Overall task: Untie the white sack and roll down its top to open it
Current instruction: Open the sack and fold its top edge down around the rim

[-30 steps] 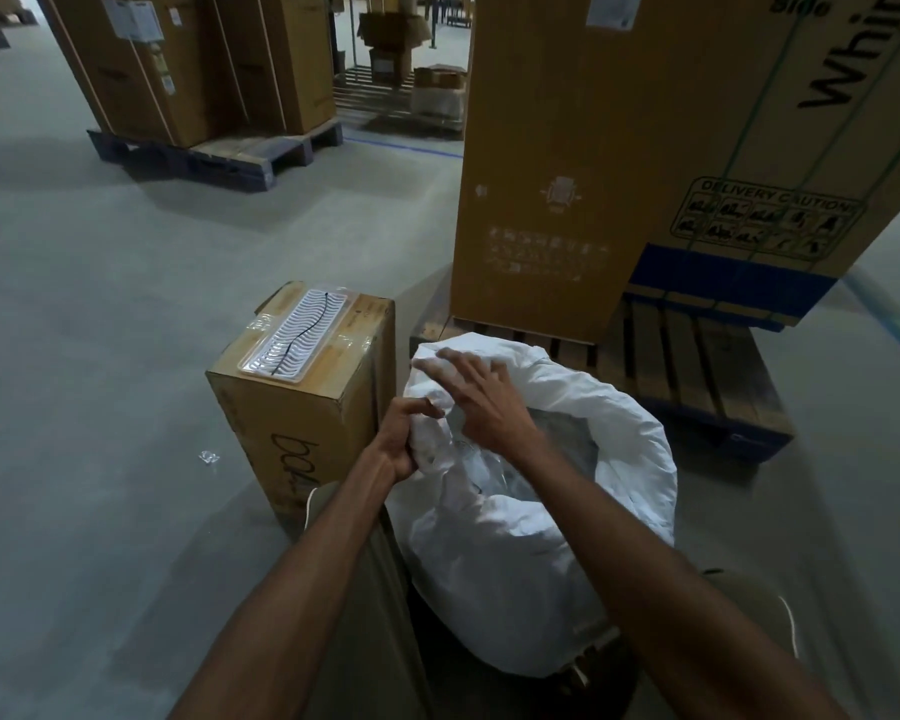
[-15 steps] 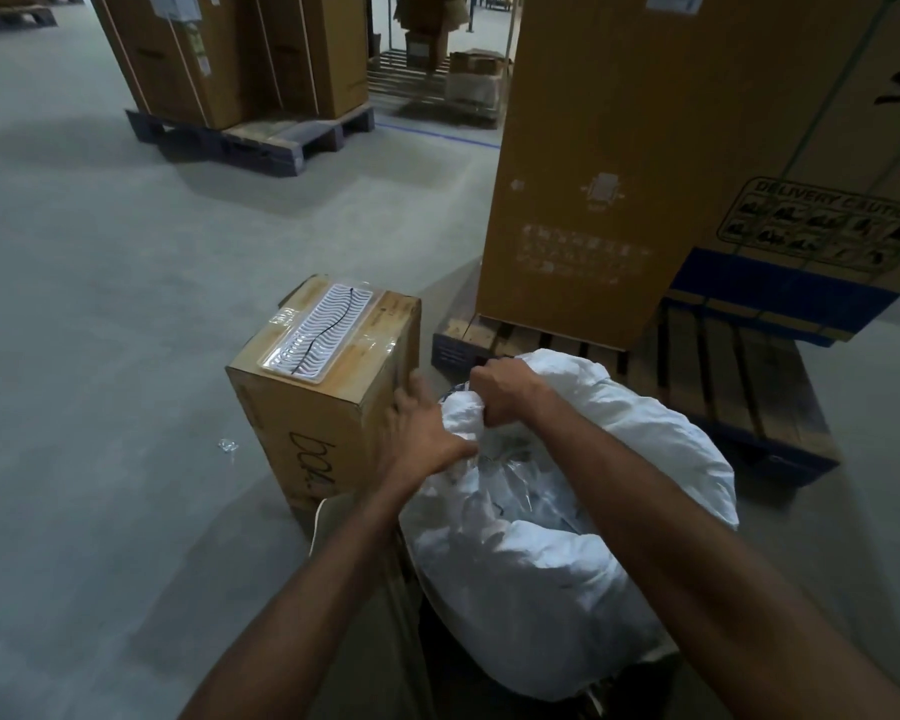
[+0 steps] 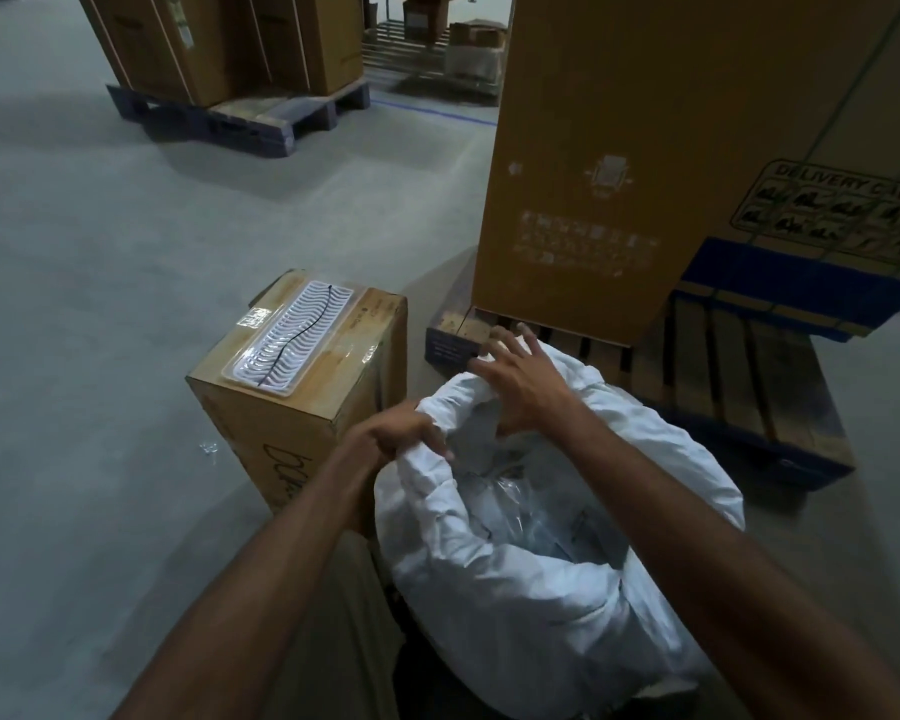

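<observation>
A white sack (image 3: pixel 531 589) stands on the floor right in front of me, its mouth open and its top rolled into a thick rim. Clear plastic packets (image 3: pixel 531 511) show inside. My left hand (image 3: pixel 391 439) grips the rolled rim at the sack's left side, fingers curled over the fabric. At the far left edge of the rim, my right hand (image 3: pixel 520 387) lies with fingers spread and fairly straight over the fabric and the thumb reaching into the opening. No tie is visible.
A small cardboard box (image 3: pixel 302 387) with a white ridged tray (image 3: pixel 297 340) taped on top stands just left of the sack. A tall carton (image 3: pixel 645 148) on a wooden pallet (image 3: pixel 739 407) is behind and right. More palletised cartons (image 3: pixel 219 44) stand far left on the concrete floor.
My right hand went from a closed grip on the rim's far edge to spread fingers. My left hand now clutches the left rim. The sack's mouth is wider, showing more of the packets.
</observation>
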Motion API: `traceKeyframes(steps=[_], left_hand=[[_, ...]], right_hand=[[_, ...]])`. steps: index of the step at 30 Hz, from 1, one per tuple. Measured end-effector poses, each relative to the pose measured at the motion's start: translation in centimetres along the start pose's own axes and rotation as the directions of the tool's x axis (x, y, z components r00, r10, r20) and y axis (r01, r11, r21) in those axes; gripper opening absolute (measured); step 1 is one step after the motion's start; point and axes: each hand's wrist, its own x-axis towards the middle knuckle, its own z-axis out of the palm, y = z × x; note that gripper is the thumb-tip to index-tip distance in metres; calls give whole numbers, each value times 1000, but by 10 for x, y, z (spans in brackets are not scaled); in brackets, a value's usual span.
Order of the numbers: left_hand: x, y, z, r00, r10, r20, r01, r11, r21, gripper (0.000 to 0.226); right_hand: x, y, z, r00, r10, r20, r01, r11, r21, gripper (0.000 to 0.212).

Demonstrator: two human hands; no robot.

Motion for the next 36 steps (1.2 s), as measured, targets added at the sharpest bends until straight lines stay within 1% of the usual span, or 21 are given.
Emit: traceKeyframes(steps=[2,4,5,6,7,8,10,13,15,17,20,21,22,24,27,29,30,31,32,33,36], left_hand=[[13,-6,-7,987,-53,154,66,995,-77,48],[19,-1,-3,981,-86,172,77,995,60,46],[18,5,1,991,-84,99,62,975,214,49],[19,10,5,998,-51,-33,59,914,402,64],[17,16,12,980,58,-192,66,809,583,87],[18,18,22,925,217,-311,74,701,710,106],[18,28,46,812,447,-375,69,565,822,119],[26,44,76,784,495,-376,57,546,836,96],[33,48,78,798,444,-408,23,653,757,64],[39,52,67,858,320,-403,32,749,662,37],[47,65,39,970,46,-238,81,865,495,23],[47,70,29,989,-15,-145,78,893,443,25],[46,73,21,997,-58,-57,77,900,429,28],[45,73,11,995,-96,29,71,877,476,37],[48,66,16,1000,-23,7,14,807,591,35],[50,60,33,966,208,-156,14,555,832,66],[52,59,44,911,368,-187,15,423,906,86],[53,61,55,857,489,-165,-15,343,939,99],[56,63,64,824,549,-139,-55,323,945,101],[58,66,72,809,573,-132,-99,355,930,94],[63,75,83,855,479,-200,-152,599,786,60]], right_hand=[[6,5,11,1000,26,11,-28,990,140,69],[11,9,14,996,87,22,-90,966,244,46],[14,13,13,994,109,12,-108,957,268,44],[16,17,10,993,121,10,-118,952,284,45],[18,21,6,991,130,24,-131,946,295,47],[21,25,-1,988,140,71,-155,941,301,47],[28,28,-16,956,129,263,-208,931,298,45],[33,32,-32,878,68,473,-243,916,319,39],[32,37,-35,877,63,477,-258,898,356,39],[24,39,-30,927,85,366,-209,925,316,42],[-3,30,-2,988,108,107,-111,994,18,100],[-12,26,6,988,146,55,-144,989,-45,107],[-18,22,12,978,205,29,-204,978,-31,107],[-23,18,21,948,317,37,-319,936,147,93],[-20,25,18,922,372,107,-383,832,402,52],[-18,35,7,905,386,178,-422,769,480,43],[-15,41,1,893,379,244,-451,738,502,45],[-13,47,-6,877,356,324,-479,715,509,50],[-12,53,-13,855,318,410,-503,703,503,58],[-12,58,-20,835,279,475,-513,708,486,68],[-20,68,-26,831,270,486,-506,731,458,75]])
